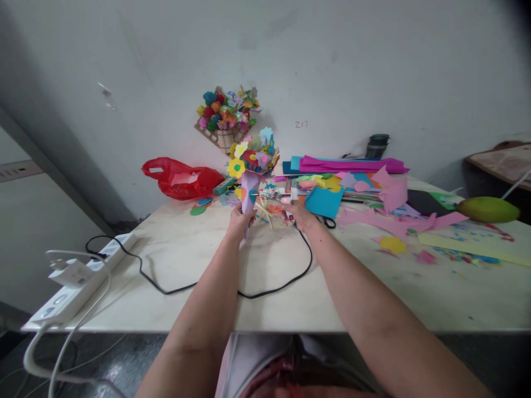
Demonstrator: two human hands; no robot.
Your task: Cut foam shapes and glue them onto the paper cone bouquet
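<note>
My left hand [239,220] is closed round the lower end of a purple paper cone [249,193] that holds a bouquet of coloured paper flowers [254,156]. My right hand [299,214] grips a white glue gun [279,195] whose tip points left at the cone; its black cord [290,281] loops across the table. Thin yellow strips [265,213] lie between the two hands.
A white power strip [78,282] sits at the table's left edge. A red plastic bag [182,178], a second flower bouquet [226,113] on the wall, stacked coloured sheets [348,165], paper scraps [394,221], scissors [327,222] and a green object [488,209] lie beyond.
</note>
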